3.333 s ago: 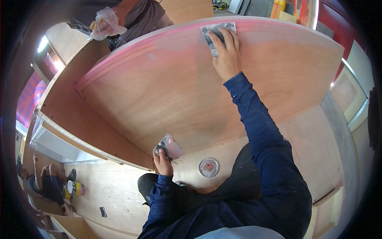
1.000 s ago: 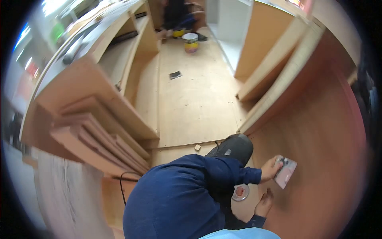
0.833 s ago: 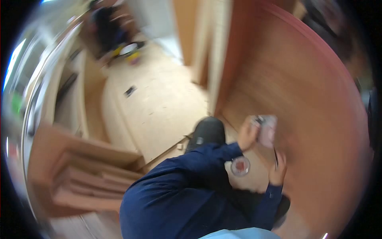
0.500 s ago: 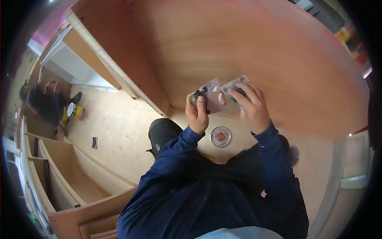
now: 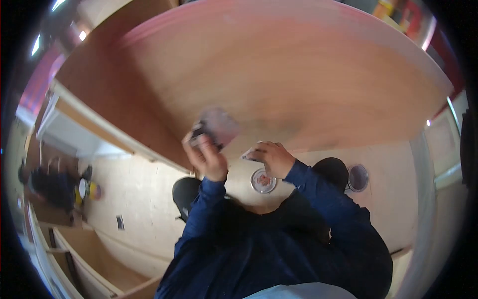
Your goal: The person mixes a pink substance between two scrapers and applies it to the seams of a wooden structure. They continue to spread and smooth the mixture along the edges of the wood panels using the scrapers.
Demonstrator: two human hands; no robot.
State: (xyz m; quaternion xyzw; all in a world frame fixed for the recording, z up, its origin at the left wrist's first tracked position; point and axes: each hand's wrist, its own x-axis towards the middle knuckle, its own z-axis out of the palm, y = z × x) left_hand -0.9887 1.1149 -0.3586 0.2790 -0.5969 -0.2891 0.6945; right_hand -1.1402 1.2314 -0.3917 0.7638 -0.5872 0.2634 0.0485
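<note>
My left hand [image 5: 206, 154] is raised and grips a flat scraper plate [image 5: 219, 127] smeared with pink filler, held against the large curved plywood panel [image 5: 298, 74]. My right hand [image 5: 271, 158] is lower, closed on a second small scraper blade [image 5: 247, 155], just above a small round container of pink filler [image 5: 262, 181] on the floor. Both arms wear dark blue sleeves. The view is blurred by motion.
A round dark lid [image 5: 358, 177] lies on the plywood floor to the right. A white-faced cabinet edge [image 5: 84, 122] runs at left. Another person [image 5: 52, 184] crouches far left beside a yellow tin [image 5: 84, 189]. Open shelving [image 5: 94, 259] sits at lower left.
The view swung from the floor and shelving back to the panel. My right hand dropped from beside the left-hand plate down to just above the filler container.
</note>
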